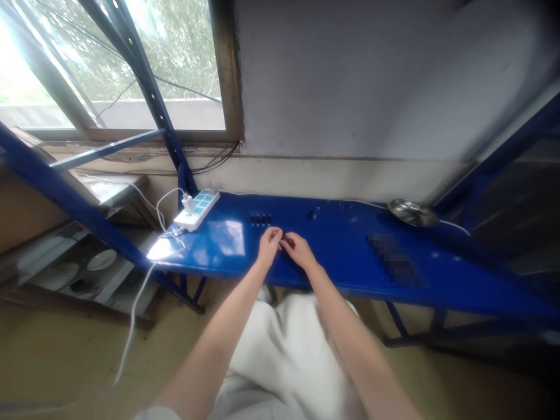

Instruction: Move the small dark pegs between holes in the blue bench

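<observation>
My left hand [270, 242] and my right hand [298, 247] meet over the blue table [345, 256], fingertips almost touching. Both have their fingers closed in a pinch. Something small and dark shows between them, too small and blurred to name. Just beyond my left hand, several small dark pieces [261, 220] stand in a short row on the tabletop. Farther right lie a small dark piece and a pale one [314, 213], with a few tiny bits [345, 206] behind them.
A white power strip [199, 210] with a plug and cable sits at the table's left end. At the back right is a shiny metal dish [412, 213]. A pixelated dark object [396, 259] lies in front of it. Blue rack posts [149, 87] rise at the left.
</observation>
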Demonstrator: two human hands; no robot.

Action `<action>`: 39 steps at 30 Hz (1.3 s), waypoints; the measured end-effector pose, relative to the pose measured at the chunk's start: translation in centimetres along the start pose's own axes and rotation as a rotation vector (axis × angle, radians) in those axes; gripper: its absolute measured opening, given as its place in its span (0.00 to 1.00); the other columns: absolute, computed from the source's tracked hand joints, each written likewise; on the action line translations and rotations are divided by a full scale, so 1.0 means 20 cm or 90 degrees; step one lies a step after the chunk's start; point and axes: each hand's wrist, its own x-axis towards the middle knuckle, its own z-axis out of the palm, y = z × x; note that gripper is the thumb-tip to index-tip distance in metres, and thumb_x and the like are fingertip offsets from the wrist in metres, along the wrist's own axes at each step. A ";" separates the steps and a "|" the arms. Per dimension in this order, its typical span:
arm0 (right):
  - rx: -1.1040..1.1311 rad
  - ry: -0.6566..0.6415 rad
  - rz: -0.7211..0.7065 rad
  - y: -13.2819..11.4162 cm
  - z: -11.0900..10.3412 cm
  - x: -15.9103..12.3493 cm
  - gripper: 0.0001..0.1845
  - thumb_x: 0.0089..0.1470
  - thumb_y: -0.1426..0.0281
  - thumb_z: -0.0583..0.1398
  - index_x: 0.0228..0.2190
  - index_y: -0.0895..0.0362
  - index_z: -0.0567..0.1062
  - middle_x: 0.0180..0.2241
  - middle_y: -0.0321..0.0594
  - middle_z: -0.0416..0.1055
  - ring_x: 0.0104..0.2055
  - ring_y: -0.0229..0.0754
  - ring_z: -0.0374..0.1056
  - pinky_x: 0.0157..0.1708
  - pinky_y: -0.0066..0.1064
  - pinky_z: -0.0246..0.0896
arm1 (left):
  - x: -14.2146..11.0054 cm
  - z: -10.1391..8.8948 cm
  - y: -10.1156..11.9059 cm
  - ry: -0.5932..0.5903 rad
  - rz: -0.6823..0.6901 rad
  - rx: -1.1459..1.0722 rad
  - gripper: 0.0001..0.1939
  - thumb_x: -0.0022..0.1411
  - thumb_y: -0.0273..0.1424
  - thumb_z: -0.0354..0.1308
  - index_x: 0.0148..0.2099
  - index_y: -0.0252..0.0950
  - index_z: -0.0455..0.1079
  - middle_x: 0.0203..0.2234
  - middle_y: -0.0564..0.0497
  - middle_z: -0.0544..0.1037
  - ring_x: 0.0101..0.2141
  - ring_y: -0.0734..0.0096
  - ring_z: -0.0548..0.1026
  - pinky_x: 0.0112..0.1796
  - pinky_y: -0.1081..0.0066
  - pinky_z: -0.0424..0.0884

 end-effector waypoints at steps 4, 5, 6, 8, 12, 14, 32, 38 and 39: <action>0.000 0.046 0.051 -0.04 -0.02 0.01 0.13 0.50 0.59 0.55 0.27 0.56 0.70 0.25 0.38 0.68 0.26 0.38 0.62 0.29 0.30 0.59 | 0.00 0.00 0.00 0.011 0.004 -0.021 0.11 0.56 0.38 0.54 0.38 0.36 0.65 0.23 0.56 0.66 0.18 0.83 0.64 0.22 0.79 0.62; 0.007 0.077 0.077 -0.04 -0.02 0.01 0.13 0.49 0.59 0.55 0.27 0.56 0.69 0.25 0.38 0.68 0.26 0.38 0.63 0.29 0.30 0.59 | 0.00 0.00 0.01 0.022 -0.001 -0.025 0.11 0.56 0.38 0.54 0.38 0.36 0.64 0.24 0.56 0.66 0.18 0.84 0.64 0.21 0.79 0.62; 0.015 0.113 0.107 -0.04 -0.03 0.02 0.14 0.48 0.58 0.55 0.27 0.57 0.69 0.25 0.38 0.69 0.26 0.38 0.63 0.29 0.30 0.60 | 0.00 0.00 0.01 0.030 -0.007 -0.026 0.11 0.56 0.38 0.53 0.38 0.36 0.64 0.25 0.56 0.67 0.17 0.84 0.63 0.21 0.79 0.62; 0.021 0.184 0.172 -0.03 -0.06 0.05 0.14 0.47 0.58 0.56 0.27 0.57 0.69 0.25 0.40 0.70 0.27 0.39 0.64 0.29 0.30 0.60 | 0.00 0.00 0.01 0.036 -0.022 -0.020 0.10 0.57 0.37 0.52 0.37 0.35 0.64 0.25 0.55 0.68 0.17 0.84 0.63 0.21 0.79 0.62; -0.032 0.240 0.270 0.08 -0.15 0.13 0.11 0.46 0.62 0.57 0.28 0.58 0.70 0.28 0.42 0.71 0.29 0.40 0.65 0.31 0.31 0.60 | 0.01 0.01 0.00 0.021 -0.038 0.007 0.09 0.56 0.35 0.53 0.35 0.34 0.65 0.23 0.55 0.68 0.17 0.83 0.63 0.21 0.79 0.62; -0.088 0.231 0.296 0.16 -0.20 0.18 0.11 0.47 0.63 0.56 0.29 0.59 0.71 0.29 0.43 0.72 0.29 0.40 0.66 0.31 0.31 0.60 | 0.00 0.01 0.01 0.016 -0.043 0.013 0.09 0.55 0.35 0.53 0.35 0.34 0.65 0.23 0.55 0.68 0.18 0.83 0.64 0.21 0.78 0.62; -0.303 0.119 0.354 0.35 -0.25 0.32 0.09 0.48 0.68 0.56 0.30 0.59 0.74 0.30 0.46 0.73 0.31 0.42 0.68 0.29 0.29 0.60 | -0.01 0.00 0.05 -0.017 -0.069 0.045 0.10 0.56 0.37 0.53 0.34 0.34 0.66 0.22 0.54 0.69 0.19 0.81 0.64 0.23 0.77 0.62; -0.305 0.132 0.356 0.33 -0.25 0.32 0.09 0.49 0.68 0.56 0.30 0.60 0.74 0.29 0.46 0.73 0.32 0.43 0.69 0.30 0.30 0.60 | -0.02 0.00 0.05 -0.025 -0.060 0.053 0.12 0.56 0.38 0.52 0.33 0.34 0.66 0.23 0.53 0.69 0.19 0.81 0.64 0.23 0.77 0.62; -0.306 0.132 0.358 0.33 -0.25 0.32 0.09 0.49 0.69 0.56 0.30 0.60 0.74 0.29 0.46 0.73 0.32 0.43 0.69 0.30 0.30 0.60 | -0.02 0.00 0.05 -0.025 -0.060 0.054 0.12 0.56 0.38 0.52 0.33 0.34 0.66 0.23 0.53 0.69 0.19 0.81 0.64 0.24 0.77 0.62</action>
